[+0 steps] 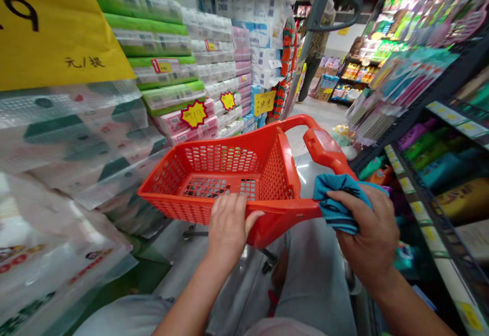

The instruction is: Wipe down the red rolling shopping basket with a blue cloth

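Note:
A red plastic shopping cart (280, 168) stands before me, its basket bare inside and its handle end toward the right. My left hand (229, 221) grips the near rim of the basket, fingers over the edge and thumb along the outside. Bunched in my right hand (369, 219) is a blue cloth (338, 193) with dark markings. The cloth presses against the cart's frame by the handle corner. Part of the handle is hidden behind this hand and the cloth.
Stacked packs of tissue paper (160, 35) rise on the left, with a large yellow price sign (57, 30) in front. A shelf (431, 214) of packaged goods runs close along the right. Grey tiled floor (317, 117) continues beyond the cart. A grey metal frame (321, 0) stands upright ahead.

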The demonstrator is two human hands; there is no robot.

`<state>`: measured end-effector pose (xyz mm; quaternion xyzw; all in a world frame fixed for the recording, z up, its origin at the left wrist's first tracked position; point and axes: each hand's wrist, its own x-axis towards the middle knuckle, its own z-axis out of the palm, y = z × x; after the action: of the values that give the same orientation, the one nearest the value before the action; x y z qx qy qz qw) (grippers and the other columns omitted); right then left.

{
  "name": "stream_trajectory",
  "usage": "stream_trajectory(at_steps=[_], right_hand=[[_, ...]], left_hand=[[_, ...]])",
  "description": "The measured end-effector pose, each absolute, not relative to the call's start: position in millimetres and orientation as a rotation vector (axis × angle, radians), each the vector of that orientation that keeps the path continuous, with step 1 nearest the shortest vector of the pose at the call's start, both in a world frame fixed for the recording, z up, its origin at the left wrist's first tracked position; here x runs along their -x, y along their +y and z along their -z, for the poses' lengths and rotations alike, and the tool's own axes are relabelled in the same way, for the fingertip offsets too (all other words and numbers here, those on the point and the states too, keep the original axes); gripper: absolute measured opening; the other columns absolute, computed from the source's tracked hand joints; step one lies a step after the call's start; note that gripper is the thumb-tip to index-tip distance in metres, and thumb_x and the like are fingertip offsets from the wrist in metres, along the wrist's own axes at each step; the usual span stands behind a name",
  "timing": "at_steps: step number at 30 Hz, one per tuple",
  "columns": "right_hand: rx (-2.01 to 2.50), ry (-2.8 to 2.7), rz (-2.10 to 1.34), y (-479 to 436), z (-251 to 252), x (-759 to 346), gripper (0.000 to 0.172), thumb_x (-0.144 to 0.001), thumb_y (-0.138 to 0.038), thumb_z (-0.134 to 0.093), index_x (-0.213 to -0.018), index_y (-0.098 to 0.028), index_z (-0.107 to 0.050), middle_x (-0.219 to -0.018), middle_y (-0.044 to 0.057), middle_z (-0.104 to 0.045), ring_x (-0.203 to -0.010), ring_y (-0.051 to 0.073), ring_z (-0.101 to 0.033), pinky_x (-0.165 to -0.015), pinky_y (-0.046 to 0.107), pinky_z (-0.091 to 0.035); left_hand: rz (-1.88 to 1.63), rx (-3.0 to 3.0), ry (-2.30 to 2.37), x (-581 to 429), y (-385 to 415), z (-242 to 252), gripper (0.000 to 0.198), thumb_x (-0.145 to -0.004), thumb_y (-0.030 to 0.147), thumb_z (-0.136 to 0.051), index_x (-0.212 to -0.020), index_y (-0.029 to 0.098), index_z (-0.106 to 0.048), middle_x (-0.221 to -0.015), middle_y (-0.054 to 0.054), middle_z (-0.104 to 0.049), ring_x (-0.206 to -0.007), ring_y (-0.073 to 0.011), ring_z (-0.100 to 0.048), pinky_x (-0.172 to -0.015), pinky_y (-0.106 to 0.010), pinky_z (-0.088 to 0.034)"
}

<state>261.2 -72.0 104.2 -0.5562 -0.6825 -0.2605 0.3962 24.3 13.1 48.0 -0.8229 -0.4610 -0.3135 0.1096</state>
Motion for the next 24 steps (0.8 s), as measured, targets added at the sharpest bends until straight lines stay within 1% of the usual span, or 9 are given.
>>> stream_trajectory(at_steps=[2, 4, 7, 9, 12, 17, 19, 21, 24], right_hand=[[1.351, -1.817, 0.679, -65, -94, -253, 0.027, -0.089, -0.018, -0.062, -0.114, -0.028, -0.068, -0.118, 0.01, -0.066, -0.112, 0.033, -0.061, -0.098, 0.055, -0.045], [1.251, -1.912, 0.691, -57, -85, -249, 0.029, -0.088, -0.014, -0.061, -0.112, -0.029, -0.07, -0.119, 0.007, -0.067, -0.113, 0.03, -0.061, -0.099, 0.05, -0.044], [1.239, -1.938, 0.701, -40, -81, -257, 0.032, -0.088, -0.013, -0.06, -0.113, -0.03, -0.07, -0.12, 0.006, -0.068, -0.113, 0.027, -0.062, -0.099, 0.046, -0.043], [1.305, -1.859, 0.724, -27, -82, -262, 0.026, -0.09, -0.017, -0.061, -0.111, -0.029, -0.07, -0.116, 0.007, -0.068, -0.11, 0.026, -0.062, -0.098, 0.046, -0.043], [1.357, -1.767, 0.703, -9, -79, -256, 0.018, -0.093, -0.02, -0.06, -0.106, -0.025, -0.072, -0.111, 0.009, -0.068, -0.106, 0.026, -0.062, -0.096, 0.045, -0.044], [1.205, -1.999, 0.558, 15, -66, -241, 0.027, -0.092, -0.012, -0.054, -0.107, -0.024, -0.073, -0.117, 0.009, -0.07, -0.11, 0.025, -0.061, -0.098, 0.043, -0.043], [1.279, -1.964, 0.513, 29, -64, -244, 0.027, -0.091, -0.013, -0.055, -0.108, -0.024, -0.073, -0.117, 0.009, -0.069, -0.11, 0.025, -0.06, -0.098, 0.043, -0.043], [1.343, -1.891, 0.482, 42, -61, -242, 0.025, -0.091, -0.014, -0.056, -0.107, -0.023, -0.073, -0.114, 0.009, -0.069, -0.108, 0.025, -0.06, -0.096, 0.043, -0.043], [1.231, -1.92, 0.421, 55, -48, -216, 0.024, -0.088, -0.012, -0.057, -0.102, -0.023, -0.073, -0.107, 0.008, -0.069, -0.102, 0.024, -0.059, -0.093, 0.041, -0.044]], left_hand=[[0.86, 2.37, -1.422, -19, 20, -45, 0.041, -0.097, 0.054, -0.047, -0.106, 0.016, -0.061, -0.094, -0.01, -0.065, -0.092, -0.0276, -0.059, -0.09, -0.044, -0.047], [0.82, 2.345, -1.445, -18, 24, -43, 0.038, -0.099, 0.051, -0.046, -0.104, 0.017, -0.062, -0.091, -0.009, -0.065, -0.09, -0.0274, -0.059, -0.089, -0.043, -0.047], [0.788, 2.324, -1.416, -11, 28, -39, 0.033, -0.102, 0.04, -0.043, -0.112, 0.017, -0.063, -0.095, -0.009, -0.066, -0.091, -0.0263, -0.059, -0.091, -0.042, -0.045], [0.769, 2.299, -1.422, -1, 31, -36, 0.031, -0.102, 0.036, -0.042, -0.115, 0.017, -0.063, -0.096, -0.009, -0.067, -0.091, -0.0258, -0.059, -0.091, -0.041, -0.045], [0.731, 2.254, -1.477, 15, 34, -31, 0.029, -0.101, 0.032, -0.042, -0.112, 0.016, -0.065, -0.091, -0.009, -0.067, -0.087, -0.0263, -0.059, -0.087, -0.041, -0.045], [0.692, 2.232, -1.467, 32, 30, -27, 0.029, -0.099, 0.023, -0.042, -0.119, 0.018, -0.063, -0.097, -0.009, -0.07, -0.09, -0.0256, -0.061, -0.089, -0.04, -0.044], [0.683, 2.218, -1.496, 43, 25, -24, 0.029, -0.099, 0.021, -0.042, -0.117, 0.019, -0.063, -0.095, -0.009, -0.07, -0.089, -0.0256, -0.061, -0.087, -0.04, -0.044], [0.658, 2.187, -1.552, 58, 20, -20, 0.027, -0.098, 0.022, -0.041, -0.112, 0.018, -0.064, -0.089, -0.008, -0.069, -0.086, -0.0258, -0.061, -0.084, -0.04, -0.045], [0.617, 2.15, -1.587, 79, 11, -12, 0.025, -0.098, 0.02, -0.041, -0.104, 0.015, -0.064, -0.084, -0.008, -0.066, -0.082, -0.0255, -0.06, -0.081, -0.039, -0.047]])
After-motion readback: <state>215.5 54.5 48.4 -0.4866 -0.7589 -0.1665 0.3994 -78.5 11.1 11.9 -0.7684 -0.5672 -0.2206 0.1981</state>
